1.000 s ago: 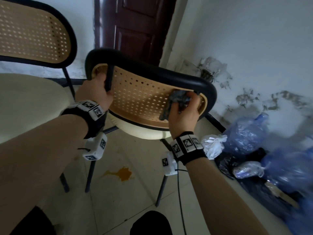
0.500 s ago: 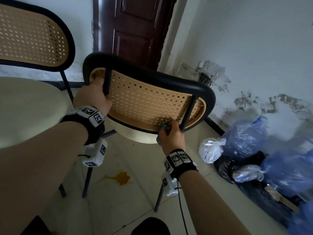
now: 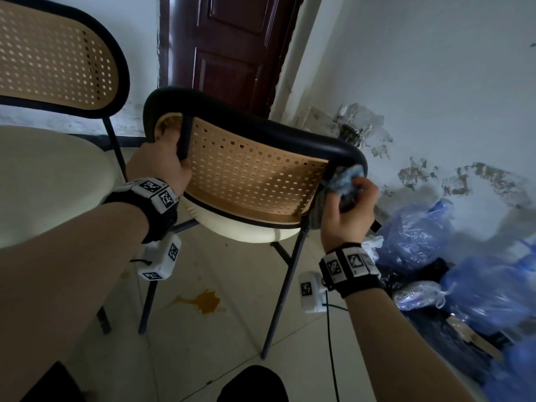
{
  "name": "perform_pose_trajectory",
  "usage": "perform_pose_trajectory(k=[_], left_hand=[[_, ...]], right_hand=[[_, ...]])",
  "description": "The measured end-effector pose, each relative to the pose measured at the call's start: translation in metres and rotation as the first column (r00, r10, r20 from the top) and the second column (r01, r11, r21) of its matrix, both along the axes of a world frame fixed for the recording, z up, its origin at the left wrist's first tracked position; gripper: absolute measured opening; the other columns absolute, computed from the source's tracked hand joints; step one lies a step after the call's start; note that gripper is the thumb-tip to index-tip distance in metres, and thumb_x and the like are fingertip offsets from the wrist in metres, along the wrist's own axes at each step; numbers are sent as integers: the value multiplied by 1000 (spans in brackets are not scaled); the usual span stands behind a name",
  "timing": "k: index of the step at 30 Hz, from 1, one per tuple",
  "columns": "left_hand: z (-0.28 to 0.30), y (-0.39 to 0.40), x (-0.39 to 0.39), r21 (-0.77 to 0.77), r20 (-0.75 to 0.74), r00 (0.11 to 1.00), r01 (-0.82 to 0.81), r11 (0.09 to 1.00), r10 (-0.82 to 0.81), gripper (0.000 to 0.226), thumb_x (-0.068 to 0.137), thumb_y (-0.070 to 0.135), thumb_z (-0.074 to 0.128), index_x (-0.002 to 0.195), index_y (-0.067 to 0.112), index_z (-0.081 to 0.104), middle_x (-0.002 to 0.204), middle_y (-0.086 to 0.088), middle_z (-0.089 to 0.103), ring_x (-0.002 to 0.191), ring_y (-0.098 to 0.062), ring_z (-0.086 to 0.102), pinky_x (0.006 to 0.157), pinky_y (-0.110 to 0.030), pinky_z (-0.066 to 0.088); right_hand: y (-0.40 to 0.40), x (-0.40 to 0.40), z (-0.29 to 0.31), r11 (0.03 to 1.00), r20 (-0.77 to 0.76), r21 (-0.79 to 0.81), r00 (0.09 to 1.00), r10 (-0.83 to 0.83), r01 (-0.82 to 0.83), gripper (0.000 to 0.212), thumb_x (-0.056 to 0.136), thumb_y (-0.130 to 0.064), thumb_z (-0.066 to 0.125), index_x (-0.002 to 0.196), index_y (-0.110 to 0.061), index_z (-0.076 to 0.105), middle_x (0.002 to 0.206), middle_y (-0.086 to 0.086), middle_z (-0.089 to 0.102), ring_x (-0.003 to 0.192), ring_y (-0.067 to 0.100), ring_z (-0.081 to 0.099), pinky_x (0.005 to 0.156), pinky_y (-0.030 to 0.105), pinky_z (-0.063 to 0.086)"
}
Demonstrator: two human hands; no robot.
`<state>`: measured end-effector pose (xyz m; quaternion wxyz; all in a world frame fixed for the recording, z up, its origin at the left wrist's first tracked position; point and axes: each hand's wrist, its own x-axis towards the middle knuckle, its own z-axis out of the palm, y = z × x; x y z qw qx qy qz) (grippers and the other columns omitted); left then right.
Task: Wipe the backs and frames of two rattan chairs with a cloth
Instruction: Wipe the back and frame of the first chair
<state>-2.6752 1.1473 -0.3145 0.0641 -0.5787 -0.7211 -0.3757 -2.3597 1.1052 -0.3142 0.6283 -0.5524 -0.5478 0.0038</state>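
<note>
Between the two hands stood the nearer rattan chair with its black tubular frame and perforated tan back panel [image 3: 249,181], seen from behind and tipped toward the viewer. The left hand [image 3: 161,166] was clenched around the left black upright of the backrest, steadying the chair. The right hand [image 3: 348,210] grasped a crumpled blue-grey cloth [image 3: 345,181], pressing it against the right upright just below the rounded top corner of the frame. Half a second earlier this hand and cloth had been low on the panel, at its bottom edge and inboard of that upright; a full second earlier they had been high on the panel's right side. The cloth had thus passed down the rattan and out onto the frame, which suggests that the panel of this chair was largely covered and the frame was now in hand. The backrest's long axis ran from the left hand to the right hand, sloping down toward the right; its rear face pointed at the viewer. Beyond the left hand stood the second rattan chair with a cream round seat [image 3: 58,53], its backrest upright and untouched by either hand.
</note>
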Motion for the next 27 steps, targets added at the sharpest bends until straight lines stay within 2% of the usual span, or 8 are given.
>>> perform_pose_trajectory(k=[2, 6, 8, 10, 15, 19, 23, 27], left_hand=[[0, 0, 0, 11, -6, 1000, 4, 1000, -4, 34, 84, 25, 64, 114, 23, 48, 84, -18, 65, 82, -45, 63, 62, -41, 43], [-1, 0, 0, 16, 6, 1000, 20, 1000, -20, 32, 85, 25, 64, 113, 23, 49, 84, -17, 66, 81, -45, 64, 63, -43, 46], [-2, 0, 0, 31, 26, 999, 28, 999, -28, 30, 84, 25, 65, 111, 22, 50, 82, -17, 66, 79, -46, 63, 63, -43, 46], [-3, 0, -2, 26, 25, 999, 37, 999, -38, 30, 84, 24, 65, 110, 21, 51, 83, -18, 66, 79, -46, 63, 64, -44, 48], [-1, -3, 0, 24, 25, 999, 33, 999, -34, 28, 84, 24, 64, 109, 21, 52, 83, -16, 66, 79, -45, 63, 63, -43, 48], [-2, -4, -2, 43, 20, 999, 43, 998, -44, 30, 84, 24, 65, 111, 21, 52, 82, -17, 66, 79, -45, 63, 63, -44, 49], [-2, -4, -1, 44, 26, 998, 58, 997, -60, 29, 84, 23, 65, 110, 21, 52, 81, -15, 67, 78, -44, 64, 63, -43, 49], [-4, -3, -2, 39, 42, 997, 61, 997, -62, 28, 84, 24, 64, 109, 24, 50, 81, -11, 67, 76, -42, 64, 62, -40, 47]], right_hand=[[7, -5, 10, 999, -101, 27, 994, 31, -28, 31, 82, -42, 59, 111, -37, 48, 98, -14, 65, 88, 2, 65, 78, 29, 57], [15, -27, 6, 994, -276, -113, 960, -38, 7, 32, 77, -47, 67, 104, -39, 51, 89, -21, 61, 81, -8, 61, 81, 26, 56], [19, -31, 5, 985, -309, -164, 945, -110, 61, 35, 77, -46, 71, 107, -34, 58, 88, -21, 60, 84, -1, 63, 83, 26, 53], [24, -32, 10, 971, -335, -223, 928, -164, 91, 42, 74, -45, 75, 110, -27, 64, 91, -13, 63, 92, 11, 65, 86, 28, 53], [27, -18, 12, 958, -97, -250, 981, -170, 142, 50, 65, -55, 69, 107, -28, 66, 83, -16, 61, 81, 10, 65, 79, 32, 58], [27, -12, 2, 951, 12, -257, 984, -175, 172, 51, 67, -61, 61, 110, -34, 61, 74, -19, 56, 75, 12, 61, 70, 26, 50], [24, -9, -18, 947, -4, -288, 989, -146, 139, 38, 73, -52, 66, 105, -33, 60, 75, -16, 58, 74, 13, 59, 69, 26, 46], [22, -8, -43, 936, -72, -341, 990, -123, 92, 23, 74, -41, 72, 89, -31, 58, 69, -19, 59, 67, 8, 57, 60, 17, 39]])
